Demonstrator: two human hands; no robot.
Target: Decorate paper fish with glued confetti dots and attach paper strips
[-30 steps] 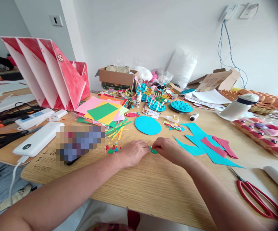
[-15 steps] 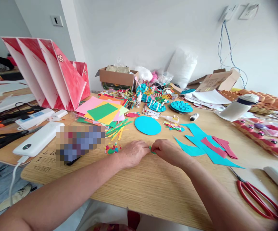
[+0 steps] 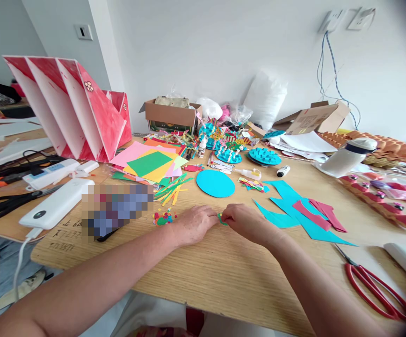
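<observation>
A small green piece (image 3: pixel 221 219) lies between my hands at the middle of the table. My right hand (image 3: pixel 240 218) pinches it with curled fingers that cover most of it. Low over the wood, my left hand (image 3: pixel 196 224) has its fingers together, their tips touching or nearly touching the piece's left side. Just beyond both hands is a blue paper oval (image 3: pixel 215 183). Small colourful paper dots (image 3: pixel 163 217) are scattered left of my left hand. Blue paper offcuts (image 3: pixel 287 208) with dark pink strips (image 3: pixel 313 215) on them lie to the right.
Red-handled scissors (image 3: pixel 374 290) lie at the right front. Coloured paper sheets (image 3: pixel 149 164) and thin strips (image 3: pixel 171 188) are at the left middle, near a white power bank (image 3: pixel 57 201). A red and white rack (image 3: pixel 73 107) stands farther back. A white bottle (image 3: pixel 348 157) lies at the right.
</observation>
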